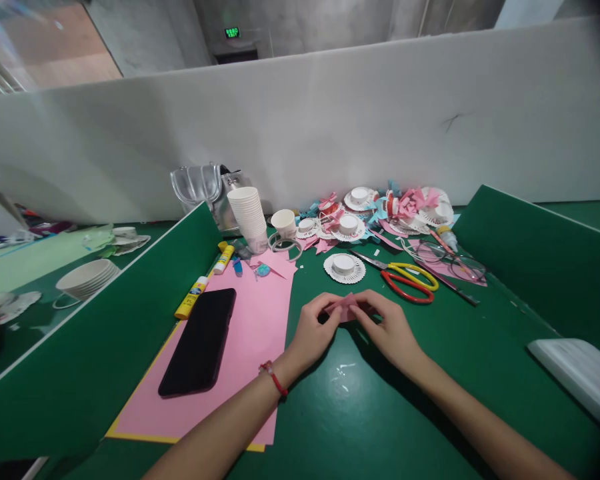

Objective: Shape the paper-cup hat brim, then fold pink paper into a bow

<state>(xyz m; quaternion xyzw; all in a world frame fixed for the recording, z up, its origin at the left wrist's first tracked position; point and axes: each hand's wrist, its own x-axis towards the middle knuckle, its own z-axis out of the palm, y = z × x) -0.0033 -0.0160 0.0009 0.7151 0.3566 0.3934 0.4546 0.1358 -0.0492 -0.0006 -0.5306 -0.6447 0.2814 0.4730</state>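
Observation:
Between my two hands, just above the green tabletop [350, 400], is a small folded piece of pink paper [347, 308]. My left hand [316, 327], with a red bracelet on the wrist, pinches its left side between thumb and fingers. On the opposite side my right hand [387, 327] pinches the paper the same way. Right behind the hands sits a white paper doily [333, 272] with a short cup base [344, 265] on it. Scissors [410, 283] with red and yellow handles lie slightly open to the right of the doily.
Pink paper sheets [250, 347] lie at left under a black phone [200, 347]. Glue sticks [191, 297], stacked paper cups [249, 217] and a silver bag [200, 187] stand behind. Glasses [467, 267] lie right, near pink-and-white paper crafts [415, 203]. Green partitions [105, 320] flank both sides.

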